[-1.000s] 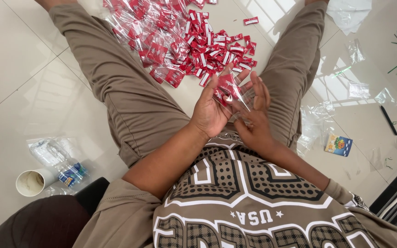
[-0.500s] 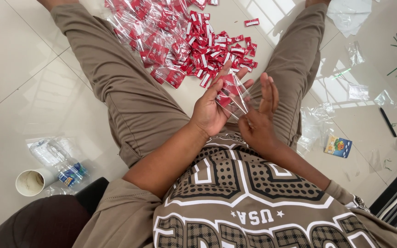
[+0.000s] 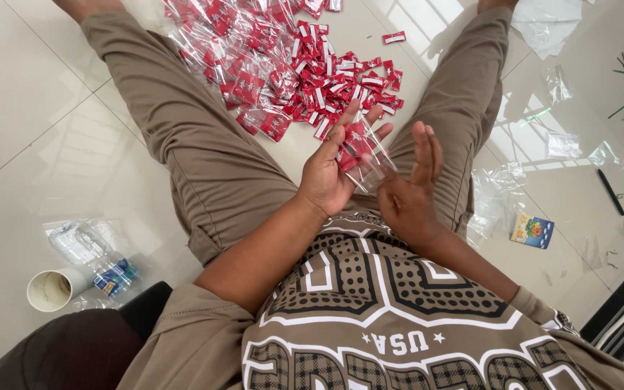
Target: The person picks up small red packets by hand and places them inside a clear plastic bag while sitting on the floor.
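The person's left hand (image 3: 326, 177) is cradling a clear bag of red sachets (image 3: 359, 148) above the lap, apparently pinched at its edge, while the right hand (image 3: 406, 195) is hovering open-fingered just beside it, gripping nothing.

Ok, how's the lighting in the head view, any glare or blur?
Head view: sunlight from a window glares off the floor tiles upper right; the clear bag between left hand and right hand is hard to outline; red packets sharp, edges curve slightly.
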